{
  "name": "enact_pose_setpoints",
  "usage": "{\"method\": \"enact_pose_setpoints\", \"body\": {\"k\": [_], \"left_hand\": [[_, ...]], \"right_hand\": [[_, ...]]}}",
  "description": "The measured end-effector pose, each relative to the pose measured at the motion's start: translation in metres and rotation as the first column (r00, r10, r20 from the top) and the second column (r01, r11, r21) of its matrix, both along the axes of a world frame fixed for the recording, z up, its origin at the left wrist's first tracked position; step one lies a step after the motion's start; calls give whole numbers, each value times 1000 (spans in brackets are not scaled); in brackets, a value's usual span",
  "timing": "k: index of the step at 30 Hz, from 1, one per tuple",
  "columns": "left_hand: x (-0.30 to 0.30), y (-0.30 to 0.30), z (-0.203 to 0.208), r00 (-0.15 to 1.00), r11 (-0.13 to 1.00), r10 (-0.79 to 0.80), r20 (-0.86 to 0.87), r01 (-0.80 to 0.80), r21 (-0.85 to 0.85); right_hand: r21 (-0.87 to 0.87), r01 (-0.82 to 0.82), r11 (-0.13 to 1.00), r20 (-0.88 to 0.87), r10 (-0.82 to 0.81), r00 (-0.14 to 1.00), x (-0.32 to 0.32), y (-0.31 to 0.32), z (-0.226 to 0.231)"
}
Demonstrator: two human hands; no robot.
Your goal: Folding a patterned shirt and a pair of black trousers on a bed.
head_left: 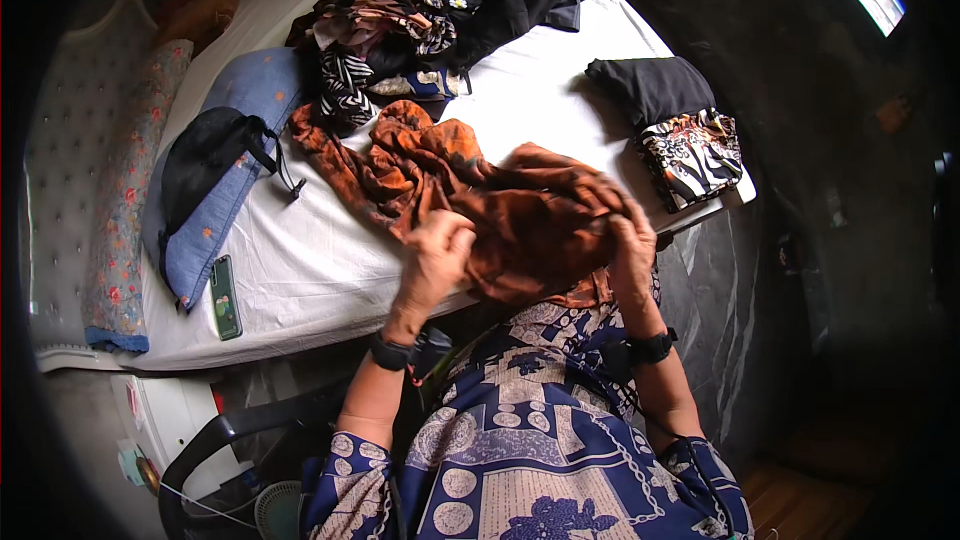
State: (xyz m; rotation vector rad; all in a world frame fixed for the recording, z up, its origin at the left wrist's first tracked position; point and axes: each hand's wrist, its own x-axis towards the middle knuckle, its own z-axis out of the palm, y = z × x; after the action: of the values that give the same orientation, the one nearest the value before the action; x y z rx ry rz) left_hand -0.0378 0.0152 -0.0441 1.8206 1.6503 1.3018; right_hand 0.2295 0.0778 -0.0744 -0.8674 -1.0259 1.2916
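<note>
A rust-orange and black patterned garment (540,210) lies crumpled across the front edge of the bed, its near part hanging toward my lap. At its left side my left hand (438,250) is closed, its fingers curled against the cloth. My right hand (632,245) pinches the garment's right edge between thumb and fingers. A long narrow part of the garment trails to the far left, up to the clothes heap. Which piece of the garment it is, I cannot tell.
A heap of dark and patterned clothes (440,10) lies at the back of the bed (290,300). Folded black cloth (655,90) and a folded black-and-white patterned garment (690,155) sit right. Left are a black drawstring bag (205,160), blue pillow (230,190), phone (226,298) and floral bolster (135,210).
</note>
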Motion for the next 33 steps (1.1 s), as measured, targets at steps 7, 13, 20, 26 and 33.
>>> {"method": "enact_pose_setpoints", "body": {"k": [7,13,20,26,33], "left_hand": [[-64,-9,-55,835,830,549,-36,-549,-99],[-59,14,-67,837,825,519,171,-439,-357],[-63,23,-84,888,951,299,349,-248,-185],[-76,-5,-24,660,921,270,701,-389,11],[-73,-4,27,461,898,171,871,-436,54]], "right_hand": [[-144,207,968,-175,-231,957,27,-2,-27],[-248,100,963,-47,-116,992,37,-7,-49],[-192,69,979,-133,-96,987,32,-10,-28],[-90,66,994,-73,-72,995,43,14,-3],[-56,-95,994,-204,82,976,6,82,31]]}}
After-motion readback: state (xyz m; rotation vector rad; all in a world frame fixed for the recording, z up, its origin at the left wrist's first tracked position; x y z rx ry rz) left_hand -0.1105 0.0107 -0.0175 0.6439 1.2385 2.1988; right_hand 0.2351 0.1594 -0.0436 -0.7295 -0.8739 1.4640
